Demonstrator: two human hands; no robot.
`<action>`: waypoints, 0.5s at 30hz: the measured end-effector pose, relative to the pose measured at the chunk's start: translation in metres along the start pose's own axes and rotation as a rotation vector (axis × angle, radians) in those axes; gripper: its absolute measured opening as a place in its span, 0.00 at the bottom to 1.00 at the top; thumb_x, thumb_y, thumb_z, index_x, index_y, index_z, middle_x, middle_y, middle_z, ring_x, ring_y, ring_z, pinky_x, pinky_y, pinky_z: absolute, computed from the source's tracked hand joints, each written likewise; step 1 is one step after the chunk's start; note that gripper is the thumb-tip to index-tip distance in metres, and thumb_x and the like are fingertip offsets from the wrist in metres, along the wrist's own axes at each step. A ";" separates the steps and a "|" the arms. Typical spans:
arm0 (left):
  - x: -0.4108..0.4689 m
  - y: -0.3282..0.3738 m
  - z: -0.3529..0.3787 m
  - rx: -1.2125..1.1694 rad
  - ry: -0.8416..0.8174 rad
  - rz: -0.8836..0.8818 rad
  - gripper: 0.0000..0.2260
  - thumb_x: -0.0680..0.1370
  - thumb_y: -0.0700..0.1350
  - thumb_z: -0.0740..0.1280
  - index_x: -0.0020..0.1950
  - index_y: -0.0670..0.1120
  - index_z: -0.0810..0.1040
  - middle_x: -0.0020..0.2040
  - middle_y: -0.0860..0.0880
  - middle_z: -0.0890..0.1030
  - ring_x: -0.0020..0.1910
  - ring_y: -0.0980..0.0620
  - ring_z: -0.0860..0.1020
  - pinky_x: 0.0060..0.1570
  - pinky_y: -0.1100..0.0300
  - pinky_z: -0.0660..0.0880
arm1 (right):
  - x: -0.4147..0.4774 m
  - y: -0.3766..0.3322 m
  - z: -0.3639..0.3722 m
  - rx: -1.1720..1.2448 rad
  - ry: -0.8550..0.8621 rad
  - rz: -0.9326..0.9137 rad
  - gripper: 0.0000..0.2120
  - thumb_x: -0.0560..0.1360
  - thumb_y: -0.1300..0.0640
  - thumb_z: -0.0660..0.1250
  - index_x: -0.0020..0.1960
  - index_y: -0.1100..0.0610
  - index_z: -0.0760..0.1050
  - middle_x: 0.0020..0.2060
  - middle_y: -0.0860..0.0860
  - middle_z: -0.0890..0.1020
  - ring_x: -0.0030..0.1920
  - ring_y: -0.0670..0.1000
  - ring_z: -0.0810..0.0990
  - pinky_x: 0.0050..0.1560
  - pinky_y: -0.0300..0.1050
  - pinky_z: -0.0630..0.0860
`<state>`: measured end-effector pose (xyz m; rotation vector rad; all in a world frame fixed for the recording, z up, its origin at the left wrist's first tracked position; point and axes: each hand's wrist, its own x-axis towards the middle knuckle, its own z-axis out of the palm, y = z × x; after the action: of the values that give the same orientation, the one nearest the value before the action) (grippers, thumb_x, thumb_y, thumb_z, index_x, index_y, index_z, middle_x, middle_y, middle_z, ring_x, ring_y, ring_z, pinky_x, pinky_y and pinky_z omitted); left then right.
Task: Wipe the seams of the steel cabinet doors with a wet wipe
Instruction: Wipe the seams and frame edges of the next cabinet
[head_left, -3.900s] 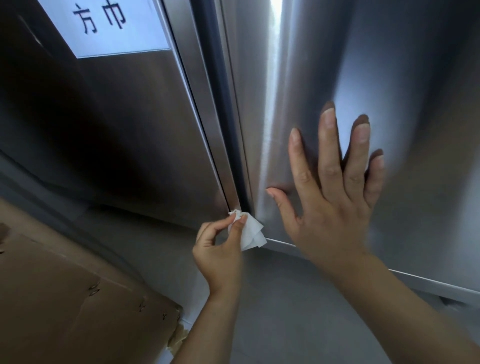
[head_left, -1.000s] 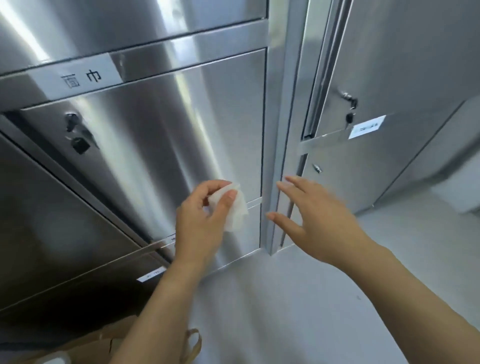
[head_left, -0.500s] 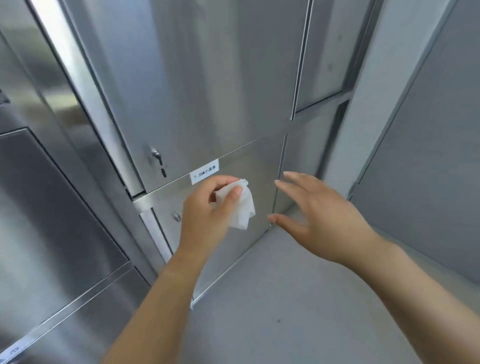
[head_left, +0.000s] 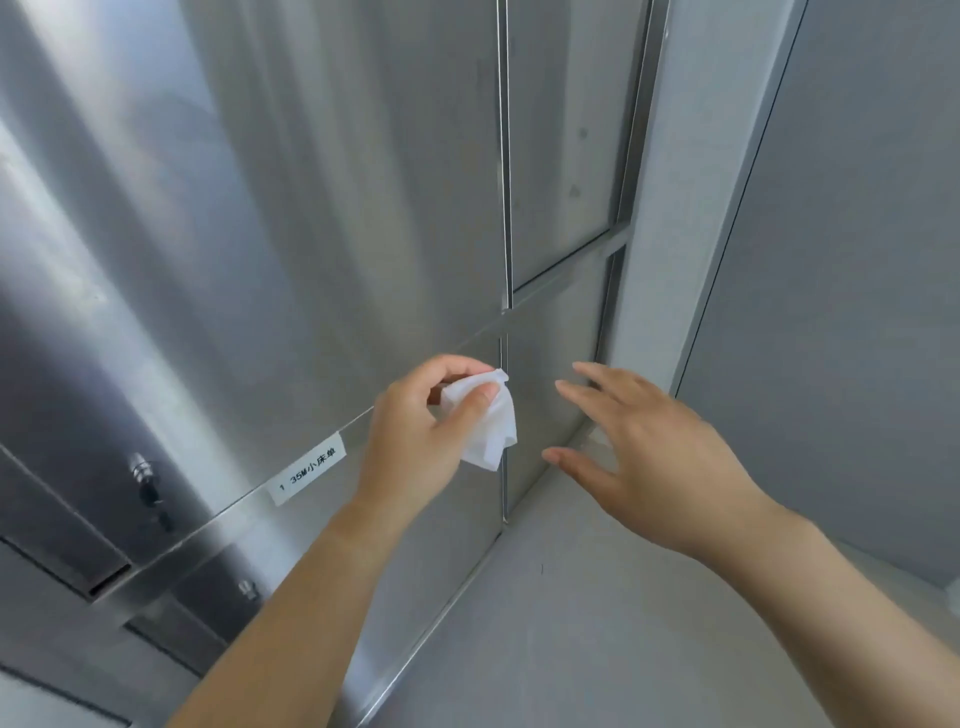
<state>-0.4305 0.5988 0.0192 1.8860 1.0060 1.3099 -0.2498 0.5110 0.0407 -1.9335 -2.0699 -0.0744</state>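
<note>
The left hand (head_left: 421, 431) pinches a crumpled white wet wipe (head_left: 491, 426) between thumb and curled forefinger, the other fingers folded in behind it. The wipe hangs down from the pinch. Its top corner sits right on the vertical seam (head_left: 504, 208) that runs between the steel cabinet doors (head_left: 363, 208), just below the point where that seam meets a horizontal rail (head_left: 218, 525). Whether the cloth actually presses into the gap cannot be told from this angle.

The right hand (head_left: 654, 457) is to the right of the wipe and a little apart from it. Its fingers are straight and spread, its thumb is stretched low, and it holds nothing. It hovers in front of the narrow lower door panel (head_left: 550, 332) right of the seam; whether the fingertips touch the steel cannot be told.

On the rail to the left of the left hand is a white label (head_left: 307, 469) with dark print. Further left, a lock (head_left: 143, 473) with a key in it sits on the big upper door. A pale column (head_left: 685, 182) borders the cabinet on the right, with a grey wall (head_left: 857, 260) beyond it. The grey floor (head_left: 597, 623) meets the foot of the doors beneath both forearms.
</note>
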 end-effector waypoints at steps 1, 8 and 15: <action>0.014 -0.003 0.002 -0.006 -0.008 0.017 0.03 0.73 0.50 0.68 0.45 0.56 0.80 0.43 0.61 0.82 0.42 0.61 0.79 0.38 0.73 0.71 | 0.009 0.003 -0.001 -0.008 0.022 0.008 0.30 0.75 0.36 0.54 0.74 0.46 0.59 0.74 0.44 0.58 0.73 0.45 0.56 0.68 0.44 0.61; 0.108 -0.019 0.017 -0.080 -0.033 0.108 0.02 0.73 0.51 0.69 0.45 0.57 0.81 0.42 0.61 0.82 0.41 0.61 0.79 0.35 0.74 0.71 | 0.073 0.037 -0.015 -0.059 0.081 0.095 0.31 0.75 0.34 0.52 0.75 0.44 0.57 0.75 0.41 0.57 0.73 0.44 0.56 0.68 0.41 0.59; 0.180 -0.023 0.064 -0.119 -0.093 0.117 0.03 0.73 0.52 0.69 0.45 0.56 0.81 0.43 0.60 0.82 0.41 0.60 0.80 0.35 0.72 0.72 | 0.125 0.083 -0.022 0.029 0.181 0.110 0.36 0.70 0.30 0.47 0.74 0.43 0.58 0.73 0.38 0.59 0.71 0.39 0.56 0.65 0.36 0.60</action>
<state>-0.3363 0.7597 0.0650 1.9200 0.7647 1.3047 -0.1700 0.6341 0.0797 -1.9420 -1.8367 -0.1875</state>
